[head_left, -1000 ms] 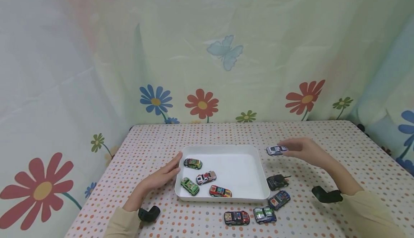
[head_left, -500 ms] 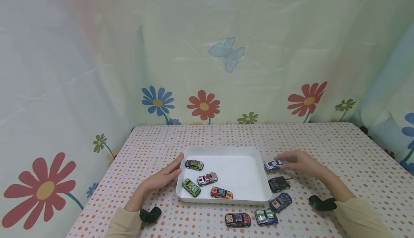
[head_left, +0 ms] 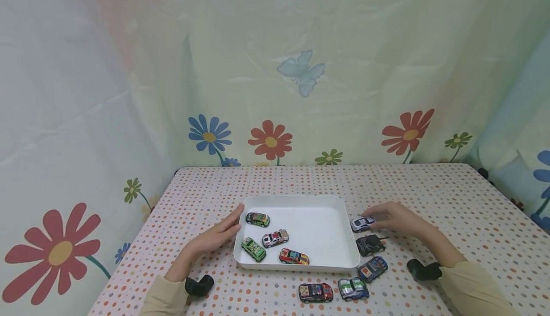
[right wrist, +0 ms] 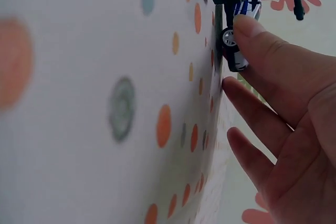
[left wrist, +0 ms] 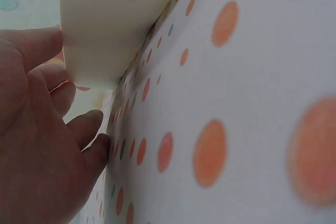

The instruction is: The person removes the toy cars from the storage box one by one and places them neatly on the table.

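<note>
The right hand (head_left: pixel 394 218) pinches a white toy car (head_left: pixel 360 224).

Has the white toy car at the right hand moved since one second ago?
Yes: in the head view, the white toy car has moved nearer the person, judged against the white tray.

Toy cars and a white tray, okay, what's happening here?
A person's right hand pinches a white-and-blue toy car just right of the white tray; the left hand touches the tray's opposite side. Four cars lie in the tray. Three other cars and a dark toy tank stand outside it.
</note>
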A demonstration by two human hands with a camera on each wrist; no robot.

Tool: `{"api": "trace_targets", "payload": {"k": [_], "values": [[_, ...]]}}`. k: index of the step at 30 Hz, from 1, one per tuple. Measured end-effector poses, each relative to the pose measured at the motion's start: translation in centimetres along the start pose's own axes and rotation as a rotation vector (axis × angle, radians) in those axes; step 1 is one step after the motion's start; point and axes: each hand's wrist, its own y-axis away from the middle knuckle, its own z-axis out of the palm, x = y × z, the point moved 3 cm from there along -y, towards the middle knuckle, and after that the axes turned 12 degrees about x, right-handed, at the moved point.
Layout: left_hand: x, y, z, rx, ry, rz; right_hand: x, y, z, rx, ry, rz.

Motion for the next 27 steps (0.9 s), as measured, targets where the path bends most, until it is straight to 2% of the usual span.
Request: {"api": "trace_targets", "payload": {"k": [5,8,10,13,15,18,22,27], "values": [[0.1,0.1,-0.1,0.006,-0.010,0.001,-0.9,-0.1,0.0,-0.010,0.082,-0.030],[0.2,0.1,-0.1,0.009,-0.011,0.001,-1.5,0.1,-0.2,-0.030,0.128,-0.032],[0.2,0.1,-0.1,0.004,-0.009,0.004,-2.0,0.3,-0.8,-0.011,0.136,-0.016],[0.3,0.1,-0.1,-0.002,-0.011,0.008,-3.1,0.7,-2.1,0.055,0.121,-0.002],[0.3,0.1,-0.1,0.003,-0.019,0.007,-4.2,0.9,-2.9,0.101,0.069,0.002],[0.3,0.1,-0.2,0.018,-0.022,0.009,-6.1,1.2,-3.4,0.112,-0.018,-0.017],[0.3,0.0,-0.2,0.020,-0.018,0.028,-8.3,1.8,-2.8,0.085,-0.085,-0.070],[0.8,0.0,-0.3,0.031,-0.079,0.042,-9.4,2.3,-1.0,0.048,-0.024,-0.120]]}}
